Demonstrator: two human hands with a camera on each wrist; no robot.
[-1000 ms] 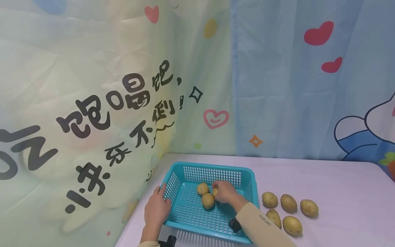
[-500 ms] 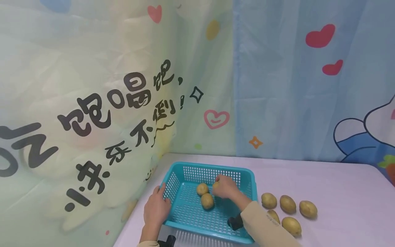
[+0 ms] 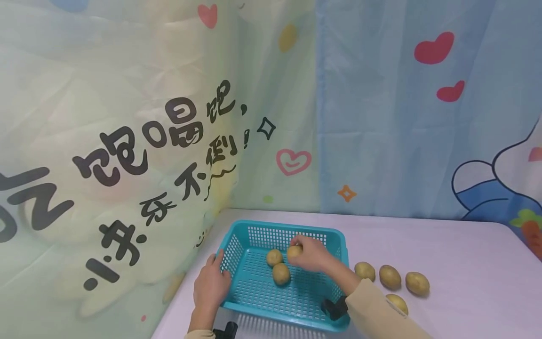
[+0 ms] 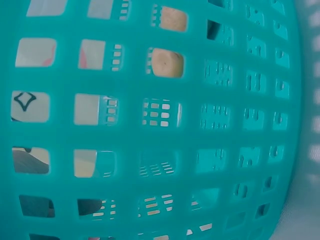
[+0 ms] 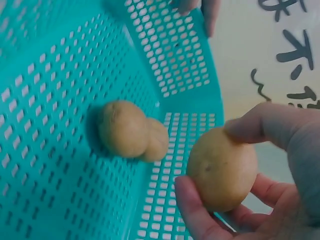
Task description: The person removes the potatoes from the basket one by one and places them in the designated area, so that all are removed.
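Note:
My left hand (image 3: pixel 211 285) grips the left rim of a turquoise plastic basket (image 3: pixel 292 225), thumb on the inner side. Inside, two potatoes lie close together on the basket floor, a rear potato (image 3: pixel 274 257) and a front potato (image 3: pixel 281 274). My right hand (image 3: pixel 315 254) holds a third potato (image 3: pixel 294 253) over the back part of the basket. In the right wrist view, thumb and fingers pinch this held potato (image 5: pixel 222 170) from opposite sides. Through the holes of the basket wall (image 4: pixel 130 132), the left wrist view shows parts of the potatoes.
Several potatoes lie on the pale table (image 3: pixel 466 263) right of the basket, among them one potato (image 3: pixel 390 277) in the back row and another potato (image 3: pixel 397 303) partly behind the right sleeve (image 3: pixel 377 308). Printed curtains (image 3: pixel 381 117) stand behind and left of the table.
My right hand has raised its potato from beside the other two, up toward the basket's back wall. The right sleeve now covers one table potato. My left hand stays on the rim.

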